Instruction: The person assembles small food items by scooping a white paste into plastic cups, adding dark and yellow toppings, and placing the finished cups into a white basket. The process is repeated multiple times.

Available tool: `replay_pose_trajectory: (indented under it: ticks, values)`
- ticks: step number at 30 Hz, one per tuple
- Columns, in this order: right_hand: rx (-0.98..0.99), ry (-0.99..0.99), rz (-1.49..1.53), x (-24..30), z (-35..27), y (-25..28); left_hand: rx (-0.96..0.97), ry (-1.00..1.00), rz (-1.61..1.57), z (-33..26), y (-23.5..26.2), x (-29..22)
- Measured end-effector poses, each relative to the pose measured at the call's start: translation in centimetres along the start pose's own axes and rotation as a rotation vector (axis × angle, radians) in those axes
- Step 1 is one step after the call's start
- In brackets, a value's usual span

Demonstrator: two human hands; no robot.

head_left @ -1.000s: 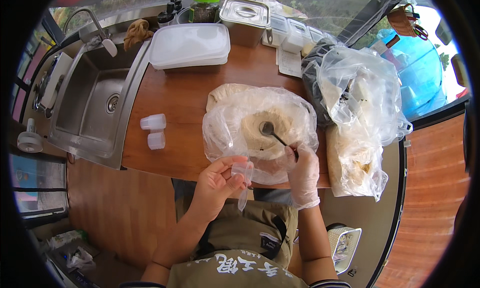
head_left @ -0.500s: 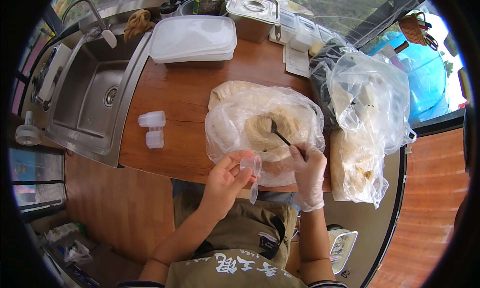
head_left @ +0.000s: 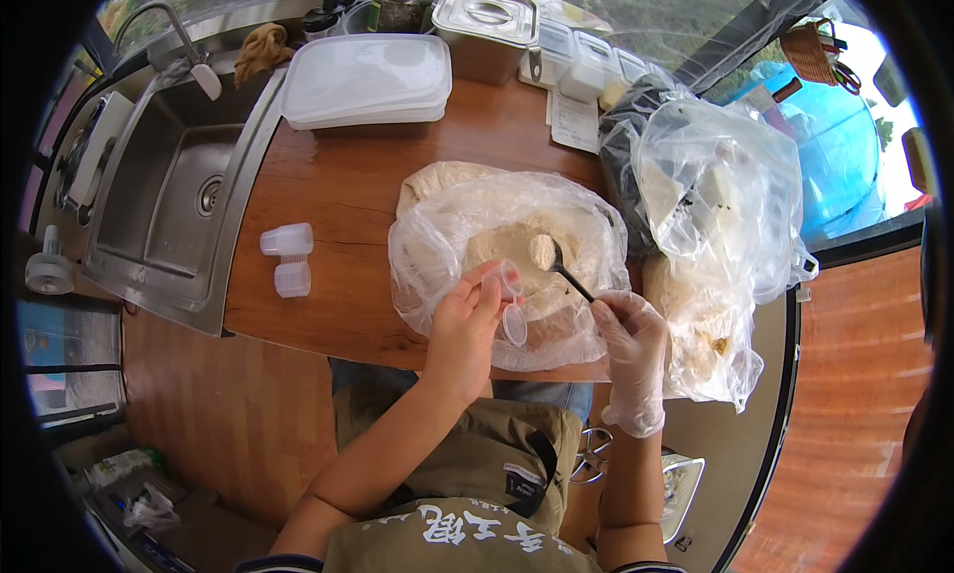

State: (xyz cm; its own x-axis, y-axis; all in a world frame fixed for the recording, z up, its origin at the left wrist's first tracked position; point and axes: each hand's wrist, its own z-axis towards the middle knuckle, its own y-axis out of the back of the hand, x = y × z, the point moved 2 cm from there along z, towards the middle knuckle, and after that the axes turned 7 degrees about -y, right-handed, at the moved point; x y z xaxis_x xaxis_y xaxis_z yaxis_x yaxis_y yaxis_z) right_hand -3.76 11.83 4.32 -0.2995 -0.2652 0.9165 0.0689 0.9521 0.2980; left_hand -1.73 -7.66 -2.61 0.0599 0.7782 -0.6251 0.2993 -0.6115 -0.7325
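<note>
Fingers of the left hand (head_left: pixel 465 320), bare, pinch a small clear plastic cup (head_left: pixel 505 278) with a hinged lid (head_left: pixel 515 325) hanging open below it; the cup sits tipped just over the near edge of a big clear bag (head_left: pixel 497 265) of pale beige powder (head_left: pixel 517 250). Across from it, the right hand (head_left: pixel 628 339), in a thin translucent glove, grips the handle of a dark spoon (head_left: pixel 566 275), whose bowl carries a heaped lump of the same powder and stands just beside the cup's mouth, a little above the mass in the bag.

By the look of it, the step in hand is portioning: a spoonful is raised and about to go into the cup. Whether the cup already holds any powder is hard to make out at this size. The next move seems to call for bringing the spoon's tip right over the cup's narrow opening and turning it slowly, with the cup held level over the bag so that spills fall back in, then folding the lid shut.

Two more small clear cups (head_left: pixel 287 258) lie on the wooden counter (head_left: pixel 348 205), well to the left, near the steel sink (head_left: pixel 169 205). A stack of white lidded trays (head_left: pixel 366 79) lies at the back, and other filled plastic bags (head_left: pixel 715 205) crowd the right side.
</note>
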Motion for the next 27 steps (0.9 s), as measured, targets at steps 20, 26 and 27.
replay_pose_trajectory:
  ticks: [20,26,27]
  values:
    - [-0.137,0.511,-0.804,2.1,2.0,-1.3,0.158,0.167,-0.462,2.2,0.2,0.7]
    - [-0.516,0.635,-0.421,6.4,6.1,6.5,0.241,0.159,-0.344,2.1,-2.0,-0.2]
    - [-0.503,0.529,-0.415,7.2,8.6,7.9,0.250,0.180,-0.340,2.1,-2.7,-0.2]
